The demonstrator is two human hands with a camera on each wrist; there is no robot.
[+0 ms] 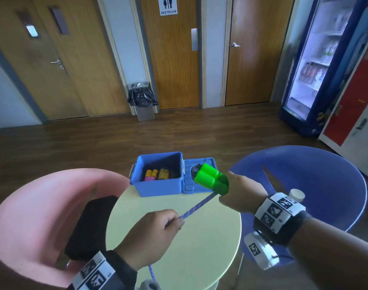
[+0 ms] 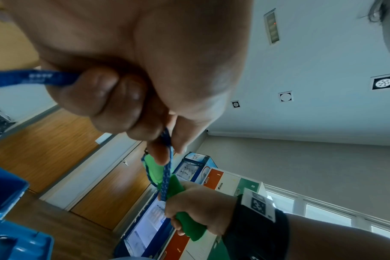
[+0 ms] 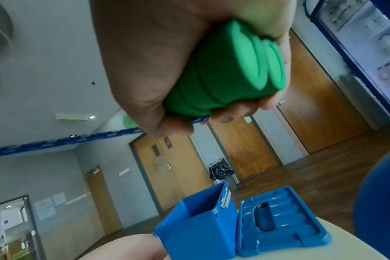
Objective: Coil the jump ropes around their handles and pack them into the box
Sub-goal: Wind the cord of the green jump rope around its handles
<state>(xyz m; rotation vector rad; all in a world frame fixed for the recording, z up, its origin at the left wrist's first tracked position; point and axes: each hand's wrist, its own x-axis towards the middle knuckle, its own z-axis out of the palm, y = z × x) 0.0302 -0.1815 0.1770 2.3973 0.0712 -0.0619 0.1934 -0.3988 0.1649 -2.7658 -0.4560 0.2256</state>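
Observation:
My right hand (image 1: 237, 193) grips two green jump-rope handles (image 1: 208, 176) side by side above the table, their ends pointing toward the box. A blue rope (image 1: 197, 206) runs taut from the handles (image 3: 225, 70) down to my left hand (image 1: 158, 231), which pinches it between thumb and fingers (image 2: 114, 98). The rope (image 2: 167, 176) trails on below the left wrist. The open blue box (image 1: 158, 185) stands at the table's far edge with coiled ropes (image 1: 158, 174) inside, yellow, pink and dark.
The box lid (image 1: 189, 183) lies flipped open to the right of the box (image 3: 196, 227). The round pale yellow table (image 1: 200, 248) has a pink chair (image 1: 32, 206) with a black object (image 1: 91, 225) on the left and a blue chair (image 1: 315, 185) on the right.

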